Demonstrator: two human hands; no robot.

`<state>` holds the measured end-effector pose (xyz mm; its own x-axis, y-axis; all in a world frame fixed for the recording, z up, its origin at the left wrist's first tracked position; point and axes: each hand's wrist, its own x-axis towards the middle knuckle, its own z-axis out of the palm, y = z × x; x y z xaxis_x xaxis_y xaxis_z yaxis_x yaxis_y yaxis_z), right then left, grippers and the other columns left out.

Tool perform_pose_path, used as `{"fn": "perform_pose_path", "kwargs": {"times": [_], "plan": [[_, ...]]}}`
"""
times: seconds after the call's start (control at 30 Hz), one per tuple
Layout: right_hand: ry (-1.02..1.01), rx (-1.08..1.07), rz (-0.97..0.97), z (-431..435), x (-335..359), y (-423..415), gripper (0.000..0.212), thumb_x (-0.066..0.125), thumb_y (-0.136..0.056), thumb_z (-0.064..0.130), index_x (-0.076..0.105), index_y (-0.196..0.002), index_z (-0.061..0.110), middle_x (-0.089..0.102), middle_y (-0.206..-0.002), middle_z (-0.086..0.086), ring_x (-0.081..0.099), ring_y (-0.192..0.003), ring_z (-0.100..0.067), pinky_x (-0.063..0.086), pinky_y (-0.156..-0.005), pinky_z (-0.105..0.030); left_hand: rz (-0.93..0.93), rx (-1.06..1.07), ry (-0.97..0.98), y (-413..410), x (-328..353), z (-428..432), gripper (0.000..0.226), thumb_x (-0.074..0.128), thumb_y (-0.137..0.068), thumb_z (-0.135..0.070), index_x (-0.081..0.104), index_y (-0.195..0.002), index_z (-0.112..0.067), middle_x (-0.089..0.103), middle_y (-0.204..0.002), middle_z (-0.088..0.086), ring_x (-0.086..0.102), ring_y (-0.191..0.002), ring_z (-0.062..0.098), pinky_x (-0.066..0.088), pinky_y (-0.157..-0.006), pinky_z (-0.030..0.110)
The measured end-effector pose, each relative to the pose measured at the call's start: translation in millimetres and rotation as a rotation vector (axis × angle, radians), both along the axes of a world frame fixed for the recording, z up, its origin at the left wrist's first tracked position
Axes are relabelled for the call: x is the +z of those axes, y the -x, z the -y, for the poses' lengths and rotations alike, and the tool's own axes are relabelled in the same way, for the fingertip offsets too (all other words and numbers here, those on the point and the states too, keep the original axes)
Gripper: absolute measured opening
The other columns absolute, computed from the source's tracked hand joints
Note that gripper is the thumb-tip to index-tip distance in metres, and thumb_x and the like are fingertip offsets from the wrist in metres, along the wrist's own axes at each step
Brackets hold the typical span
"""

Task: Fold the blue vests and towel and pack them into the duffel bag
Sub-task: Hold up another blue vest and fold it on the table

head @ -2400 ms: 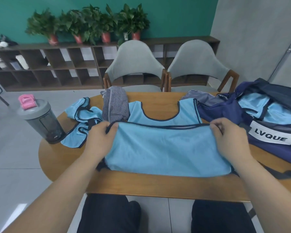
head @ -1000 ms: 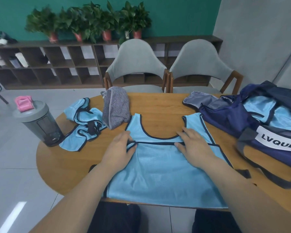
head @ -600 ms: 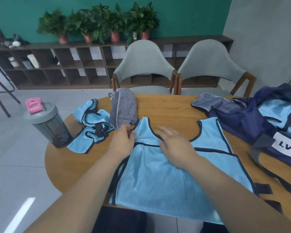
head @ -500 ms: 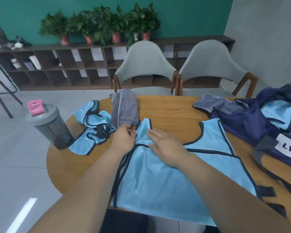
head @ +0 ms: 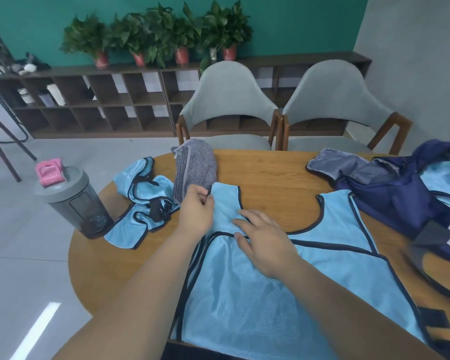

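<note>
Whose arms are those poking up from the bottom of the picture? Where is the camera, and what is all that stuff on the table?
There is no machine here, just a person. The camera sits on their head and looks down, so you see their own arms reaching in from below. The left hand pinches a shoulder strap of a blue vest spread on the round wooden table. The right hand lies flat on that vest, fingers straight. Nearby sit a bunched-up striped towel, a second, crumpled vest and a grey bottle with a pink cap. On the right is an open navy duffel bag with more blue cloth inside.
</note>
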<state>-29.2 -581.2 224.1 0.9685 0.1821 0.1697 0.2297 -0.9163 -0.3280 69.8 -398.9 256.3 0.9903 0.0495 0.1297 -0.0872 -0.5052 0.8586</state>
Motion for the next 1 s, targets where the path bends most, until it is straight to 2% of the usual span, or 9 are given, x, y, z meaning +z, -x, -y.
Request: {"fn": "perform_pose_path", "kwargs": {"times": [0.07,0.17,0.27,0.47,0.6,0.7,0.77,0.87,1.0], "plan": [[0.013,0.0,-0.004,0,0,0,0.05,0.029,-0.109,0.053,0.047,-0.152,0.033,0.034,-0.163,0.012,0.02,-0.153,-0.011,0.026,-0.124,-0.039,0.072,-0.021,-0.021,4,-3,-6,0.018,0.062,-0.098,-0.009,0.054,-0.113,-0.016,0.062,-0.098,-0.002,0.06,-0.081,0.01,0.044,-0.071,0.013],[0.022,-0.001,-0.008,-1,0,0,0.051,0.028,-0.109,0.053,0.046,-0.153,0.034,0.033,-0.163,0.012,0.018,-0.153,-0.01,0.025,-0.125,-0.038,0.289,-0.09,-0.368,-1,-12,-16,0.039,0.065,-0.094,-0.011,0.054,-0.131,-0.017,0.058,-0.124,0.001,0.056,-0.111,0.02,0.047,-0.097,0.033],[0.028,-0.004,-0.009,-1,0,0,0.052,0.027,-0.109,0.054,0.045,-0.153,0.034,0.033,-0.164,0.013,0.018,-0.153,-0.009,0.026,-0.125,-0.039,0.259,-0.246,-0.653,-7,-17,-21,0.06,0.061,-0.099,-0.028,0.039,-0.153,-0.017,0.049,-0.152,0.005,0.048,-0.136,0.027,0.042,-0.112,0.048],[0.041,-0.001,-0.019,-2,3,1,0.053,0.025,-0.109,0.055,0.044,-0.154,0.034,0.032,-0.164,0.013,0.018,-0.154,-0.01,0.025,-0.125,-0.04,0.175,-0.174,-0.933,-17,-17,-38,0.065,0.036,-0.107,-0.055,0.034,-0.157,-0.014,0.045,-0.156,0.007,0.047,-0.14,0.03,0.034,-0.12,0.048],[0.054,0.002,-0.018,-2,3,1,0.053,0.025,-0.109,0.054,0.043,-0.154,0.034,0.032,-0.164,0.013,0.018,-0.154,-0.011,0.025,-0.125,-0.039,0.277,-0.073,-0.937,-16,0,-34,0.054,0.048,-0.104,-0.04,0.044,-0.149,-0.009,0.05,-0.147,0.015,0.042,-0.142,0.036,0.035,-0.119,0.051],[0.063,0.009,0.007,-3,1,1,0.053,0.025,-0.108,0.054,0.045,-0.153,0.033,0.035,-0.162,0.013,0.021,-0.153,-0.012,0.028,-0.123,-0.04,0.437,-0.341,-0.809,-6,4,-15,0.052,0.052,-0.101,-0.02,0.047,-0.151,-0.007,0.047,-0.154,0.013,0.042,-0.145,0.033,0.036,-0.119,0.048],[0.05,0.023,0.008,-3,0,0,0.054,0.024,-0.106,0.052,0.048,-0.151,0.033,0.037,-0.161,0.013,0.023,-0.151,-0.012,0.029,-0.123,-0.041,0.262,-0.504,-0.809,4,-3,1,0.056,0.043,-0.109,-0.03,0.033,-0.161,-0.011,0.03,-0.169,0.009,0.03,-0.155,0.028,0.025,-0.127,0.043],[-0.147,0.034,0.026,0,2,-2,0.044,0.035,-0.108,0.035,0.053,-0.148,0.031,0.042,-0.159,0.013,0.032,-0.147,-0.011,0.031,-0.122,-0.039,0.052,-0.453,-0.903,7,-16,7,0.063,0.026,-0.113,-0.046,0.02,-0.166,-0.013,0.011,-0.175,0.006,0.008,-0.162,0.023,0.007,-0.13,0.04],[-0.415,-0.181,0.203,15,15,3,0.04,0.045,-0.105,0.01,0.065,-0.137,0.024,0.05,-0.15,0.013,0.044,-0.135,-0.008,0.035,-0.114,-0.025,0.141,-0.34,-0.974,4,-9,15,0.054,0.03,-0.111,-0.039,0.037,-0.159,-0.014,0.03,-0.17,0.005,0.019,-0.159,0.023,0.008,-0.131,0.041]]}}
